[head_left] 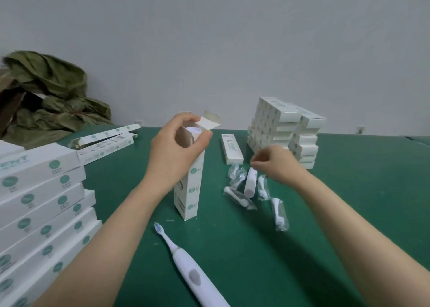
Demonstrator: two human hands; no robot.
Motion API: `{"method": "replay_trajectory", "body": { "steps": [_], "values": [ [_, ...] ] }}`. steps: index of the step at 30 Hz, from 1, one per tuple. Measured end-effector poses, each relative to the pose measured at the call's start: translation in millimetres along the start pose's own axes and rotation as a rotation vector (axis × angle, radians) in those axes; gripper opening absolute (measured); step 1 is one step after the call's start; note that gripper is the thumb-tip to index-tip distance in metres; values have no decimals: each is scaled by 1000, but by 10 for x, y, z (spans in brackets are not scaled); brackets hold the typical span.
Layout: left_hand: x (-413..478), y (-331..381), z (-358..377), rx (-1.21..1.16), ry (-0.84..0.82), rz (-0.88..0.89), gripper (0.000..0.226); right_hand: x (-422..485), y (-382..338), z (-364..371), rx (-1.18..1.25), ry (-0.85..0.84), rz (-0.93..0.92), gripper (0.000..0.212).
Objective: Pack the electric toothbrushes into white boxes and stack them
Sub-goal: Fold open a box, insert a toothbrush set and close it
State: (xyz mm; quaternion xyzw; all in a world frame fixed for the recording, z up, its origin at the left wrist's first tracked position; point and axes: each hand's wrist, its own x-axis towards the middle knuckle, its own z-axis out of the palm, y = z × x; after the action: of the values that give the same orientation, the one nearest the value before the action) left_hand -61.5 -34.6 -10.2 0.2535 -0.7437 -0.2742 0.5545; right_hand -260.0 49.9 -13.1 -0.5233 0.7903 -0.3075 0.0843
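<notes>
Left hand (pixel 176 148) at centre grips box (pixel 189 190) near top and stands it upright on table (pixel 349 190), flap open. I judge mouth is up for loading. White round end shows inside; rest hidden.

Right hand (pixel 277 164) at 2, fingers curled over wrapped heads (pixel 280 213) and white cylinder (pixel 250 184). Blurred, so I can't tell if it pinches anything.

Toothbrush (pixel 188 267) lies loose at 6, unpacked.

Closed boxes sit in right stack (pixel 279 125) at 1 and left stack (pixel 41 190) at 9.

box (pixel 189 183): white, stood upright, top flaps open, round white end seen inside, gripped by left hand (pixel 173 148) | toothbrush (pixel 188 267): white, laid flat before box | handle (pixel 250 183): white, pinched at top by right hand (pixel 278 163) | closed boxes piled in left stack (pixel 44 204) and rear stack (pixel 279 130)
</notes>
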Motion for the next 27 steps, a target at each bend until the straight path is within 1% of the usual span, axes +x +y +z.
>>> {"method": "replay_trajectory", "body": {
  "steps": [2,4,5,7,9,10,11,12,13,14,15,16,17,18,19,20,22,23,26,27],
  "values": [
    [9,-8,-5,-5,4,-16,22,-55,144,236,-112,-163,21,21],
    [14,-21,-4,-7,13,-29,23,-87,189,458,-256,-207,-1,34],
    [12,-25,0,-8,15,-35,23,-93,191,560,-339,-195,-21,38],
    [1,-21,9,-15,10,-38,21,-98,171,693,-470,-142,-72,37],
    [-9,-15,18,-14,-10,-36,19,-86,145,701,-531,-83,-101,31],
    [-12,-15,16,-12,-19,-41,18,-75,131,673,-514,-42,-107,26],
    [-12,-18,14,-11,-23,-49,18,-67,111,620,-438,10,-97,22],
    [-12,-21,13,-11,-25,-57,18,-61,80,548,-304,77,-71,20],
    [-11,-26,15,-10,-25,-64,19,-62,34,454,-117,154,-31,18],
    [-11,-26,18,-11,-24,-70,20,-71,-25,332,133,221,16,15],
    [-13,-22,26,-13,-22,-73,21,-93,-100,192,439,243,52,12],
    [-16,-13,35,-15,-25,-72,22,-130,-201,41,758,214,46,12],
    [-19,1,43,-14,-30,-69,22,-184,-323,-104,1040,155,-9,12],
    [-24,18,53,-11,-32,-66,23,-237,-451,-224,1244,95,-97,10],
    [-28,35,59,-9,-31,-62,25,-274,-584,-303,1358,40,-190,9],
    [-34,52,63,-12,-28,-56,26,-305,-724,-345,1399,-2,-272,9],
    [-49,85,67,-26,-32,-45,27,-341,-980,-327,1342,-36,-333,13],
    [-57,102,69,-36,-45,-45,27,-344,-1062,-295,1313,-43,-322,13],
    [-81,152,89,-53,-72,-42,31,-332,-1121,-226,1342,-112,-191,13],
    [-87,165,103,-55,-60,-37,34,-327,-1085,-221,1280,-109,-165,13]
  ]
}}
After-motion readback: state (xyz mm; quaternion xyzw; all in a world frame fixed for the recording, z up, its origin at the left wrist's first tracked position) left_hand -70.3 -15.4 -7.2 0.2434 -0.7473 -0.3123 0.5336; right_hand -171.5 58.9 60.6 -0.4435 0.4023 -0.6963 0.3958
